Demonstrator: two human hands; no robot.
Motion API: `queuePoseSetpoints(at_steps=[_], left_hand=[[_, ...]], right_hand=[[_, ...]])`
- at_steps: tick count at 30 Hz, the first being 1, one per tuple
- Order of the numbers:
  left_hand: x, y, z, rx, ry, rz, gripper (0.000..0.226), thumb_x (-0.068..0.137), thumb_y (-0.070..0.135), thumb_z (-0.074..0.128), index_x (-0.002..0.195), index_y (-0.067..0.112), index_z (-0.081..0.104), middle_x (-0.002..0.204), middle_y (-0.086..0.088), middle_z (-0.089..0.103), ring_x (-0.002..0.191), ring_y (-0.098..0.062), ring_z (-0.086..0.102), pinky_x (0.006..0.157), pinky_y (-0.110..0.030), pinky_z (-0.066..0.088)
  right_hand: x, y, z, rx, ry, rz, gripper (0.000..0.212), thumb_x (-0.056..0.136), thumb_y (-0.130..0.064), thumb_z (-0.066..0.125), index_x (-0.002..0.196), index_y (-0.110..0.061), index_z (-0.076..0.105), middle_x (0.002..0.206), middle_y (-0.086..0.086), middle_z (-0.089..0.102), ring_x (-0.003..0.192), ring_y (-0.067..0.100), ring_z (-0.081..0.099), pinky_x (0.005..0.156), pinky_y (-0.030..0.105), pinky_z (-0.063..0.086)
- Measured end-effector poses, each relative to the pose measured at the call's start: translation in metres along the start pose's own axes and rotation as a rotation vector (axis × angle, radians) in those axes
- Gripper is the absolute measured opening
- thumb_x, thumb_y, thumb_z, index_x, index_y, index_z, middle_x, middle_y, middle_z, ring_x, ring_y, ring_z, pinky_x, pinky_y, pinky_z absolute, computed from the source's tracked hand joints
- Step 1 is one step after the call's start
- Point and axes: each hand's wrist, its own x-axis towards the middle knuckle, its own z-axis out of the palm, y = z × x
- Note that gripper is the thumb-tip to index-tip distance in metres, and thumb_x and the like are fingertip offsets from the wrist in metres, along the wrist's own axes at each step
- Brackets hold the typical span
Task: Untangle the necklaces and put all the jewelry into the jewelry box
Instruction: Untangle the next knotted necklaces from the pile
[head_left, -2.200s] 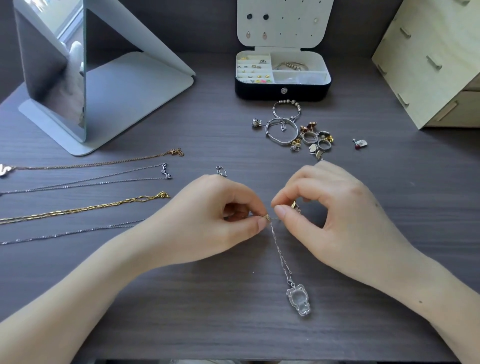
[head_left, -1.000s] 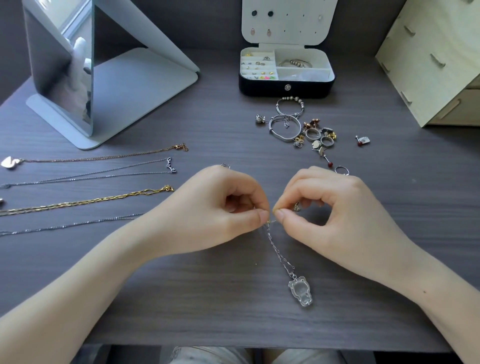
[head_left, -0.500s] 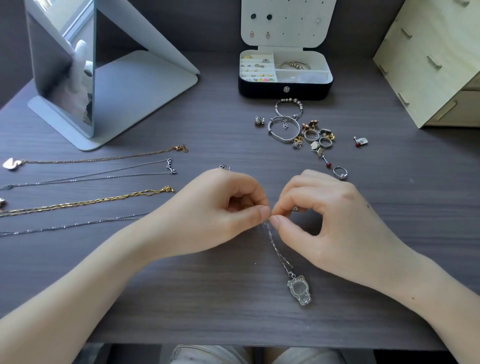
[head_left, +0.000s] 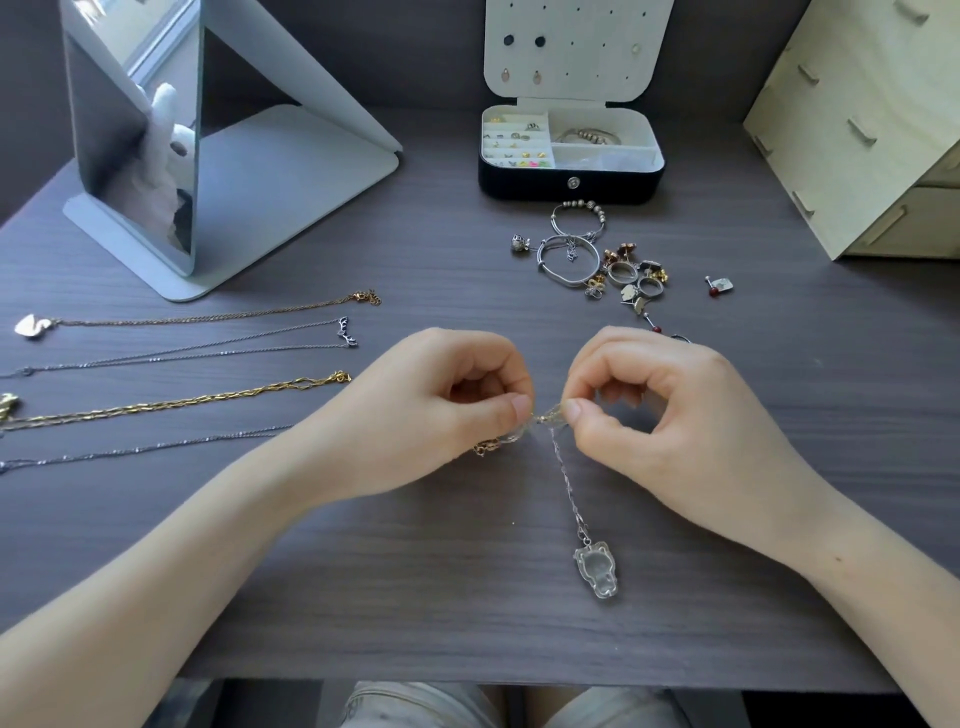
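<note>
My left hand (head_left: 441, 410) and my right hand (head_left: 670, 415) meet at the table's middle, each pinching the tangled chains (head_left: 545, 420) between thumb and forefinger. From the pinch a thin silver chain runs down to a clear bear-shaped pendant (head_left: 596, 569) lying on the table. A short gold piece (head_left: 485, 448) shows under my left thumb. Several untangled necklaces (head_left: 182, 402) lie stretched out in rows at the left. The black jewelry box (head_left: 571, 179) stands open at the back, with small pieces in its white compartments.
A pile of bangles, rings and earrings (head_left: 602, 265) lies in front of the box, with a red-tipped stud (head_left: 719, 285) to its right. A standing mirror (head_left: 135, 140) is at the back left. A wooden drawer unit (head_left: 862, 119) fills the back right.
My hands have stayed together at the tangle, working it with small finger moves. The pendant has shifted only slightly on the table. A gold piece now shows below my left thumb.
</note>
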Motion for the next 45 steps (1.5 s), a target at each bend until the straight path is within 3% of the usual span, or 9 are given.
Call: queuePoseSetpoints(at_steps=[8,13,19,25,29,33,38,42,45], left_hand=[[-0.001,0.0004,-0.0002,0.034,-0.009,-0.002,0.012,0.076,0.031,0.059,0.071,0.021,0.064,0.055,-0.007,0.047,0.053,-0.011,0.038,0.053,-0.024,0.032],[-0.0025,0.0035,0.0025,0.122,0.026,0.055,0.009,0.072,0.034,0.064,0.071,0.026,0.067,0.051,0.007,0.026,0.051,-0.009,0.026,0.048,-0.016,0.021],[-0.0017,0.0033,0.004,0.143,0.042,0.078,0.01,0.076,0.032,0.062,0.068,0.026,0.066,0.045,0.007,0.028,0.046,-0.008,0.026,0.046,-0.013,0.022],[-0.0018,0.001,0.003,0.115,0.035,0.063,0.009,0.076,0.03,0.063,0.069,0.025,0.067,0.047,0.007,0.026,0.046,-0.009,0.024,0.046,-0.013,0.021],[-0.0014,-0.0008,0.0029,0.094,0.04,0.041,0.011,0.075,0.03,0.063,0.07,0.023,0.069,0.047,0.004,0.029,0.048,-0.009,0.025,0.046,-0.015,0.023],[-0.0011,-0.0003,0.0026,0.091,0.014,0.043,0.009,0.077,0.032,0.062,0.077,0.025,0.068,0.055,-0.015,0.04,0.049,-0.009,0.027,0.048,-0.02,0.026],[-0.0004,-0.0003,0.0039,0.087,0.026,0.031,0.01,0.077,0.035,0.061,0.083,0.029,0.067,0.054,-0.011,0.038,0.05,-0.009,0.029,0.049,-0.025,0.026],[-0.0002,-0.0003,0.0053,0.09,0.03,0.007,0.012,0.078,0.037,0.059,0.086,0.032,0.066,0.064,-0.019,0.05,0.056,-0.027,0.038,0.052,-0.036,0.033],[-0.0005,-0.001,0.0067,0.126,0.041,0.016,0.012,0.078,0.037,0.058,0.086,0.032,0.066,0.058,-0.008,0.047,0.052,-0.016,0.036,0.051,-0.027,0.033]], right_hand=[[0.0011,-0.0009,-0.0026,0.147,-0.037,0.127,0.013,0.074,-0.017,0.06,0.062,-0.02,0.059,0.067,-0.011,0.057,0.061,0.006,0.046,0.061,0.013,0.034],[0.0016,-0.002,-0.0033,0.179,-0.061,0.148,0.013,0.074,-0.018,0.06,0.062,-0.024,0.06,0.067,-0.01,0.057,0.058,0.006,0.045,0.059,0.018,0.036],[0.0006,-0.0028,-0.0051,0.16,-0.077,0.179,0.012,0.073,-0.021,0.06,0.061,-0.024,0.06,0.066,-0.005,0.057,0.056,0.005,0.044,0.057,0.015,0.034],[-0.0017,-0.0044,-0.0072,-0.092,-0.109,0.129,0.011,0.067,-0.024,0.056,0.056,-0.025,0.054,0.059,-0.01,0.052,0.061,0.012,0.046,0.057,0.016,0.035],[-0.0035,-0.0004,-0.0067,-0.211,-0.101,0.102,0.012,0.068,-0.029,0.056,0.057,-0.03,0.051,0.057,-0.018,0.048,0.066,0.004,0.047,0.062,0.012,0.033],[-0.0028,0.0015,-0.0047,-0.248,0.012,-0.029,0.012,0.076,-0.03,0.055,0.068,-0.024,0.061,0.067,-0.017,0.054,0.068,0.006,0.043,0.067,0.017,0.035],[-0.0013,0.0019,-0.0007,-0.299,0.044,-0.155,0.017,0.08,-0.024,0.056,0.077,-0.017,0.071,0.071,-0.007,0.062,0.069,0.015,0.05,0.069,0.025,0.039],[-0.0014,0.0042,-0.0011,-0.327,0.061,-0.181,0.015,0.079,-0.023,0.06,0.074,-0.016,0.072,0.068,-0.005,0.062,0.067,0.017,0.051,0.067,0.029,0.041],[-0.0016,0.0051,0.0005,-0.363,0.066,-0.196,0.013,0.078,-0.021,0.062,0.071,-0.014,0.07,0.066,-0.005,0.061,0.065,0.016,0.049,0.065,0.028,0.04]])
